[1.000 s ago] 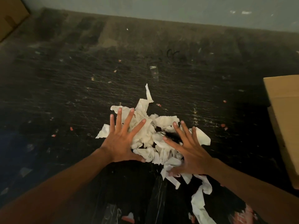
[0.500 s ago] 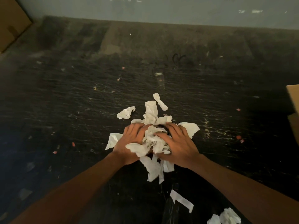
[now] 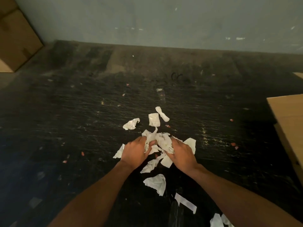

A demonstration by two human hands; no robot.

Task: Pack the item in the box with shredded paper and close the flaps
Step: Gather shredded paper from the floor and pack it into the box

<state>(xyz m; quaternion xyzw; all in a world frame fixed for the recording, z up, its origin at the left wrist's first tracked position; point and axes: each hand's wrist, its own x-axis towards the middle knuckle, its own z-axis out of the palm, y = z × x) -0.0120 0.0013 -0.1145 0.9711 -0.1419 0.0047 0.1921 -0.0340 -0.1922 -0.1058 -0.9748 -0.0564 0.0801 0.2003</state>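
Both hands are clenched around one crumpled wad of white shredded paper on the dark, scratched black table, roughly midway between its left and right edges and nearer the near edge than the far one. The left hand grips the wad from its left side with fingers curled into the paper; the right hand grips it from the right, fingers likewise buried in the strips. The wad is a tangle of wrinkled, torn white strips bunched tightly between the two hands, with ragged ends sticking up above the knuckles and hanging down below them.

Loose white paper scraps lie scattered on the table around the hands: a crumpled piece, a flat squarish piece and a narrow strip just beyond the wad toward the far edge, one flat piece beside each hand, and several more toward the near edge between the forearms. Further pieces lie at the near edge on the right.

A brown cardboard box sits at the right edge of the table, well apart from the hands, only partly in view. Another brown cardboard box stands at the far left corner. Small pinkish flecks dot the tabletop. A grey-green wall runs along the table's far edge.
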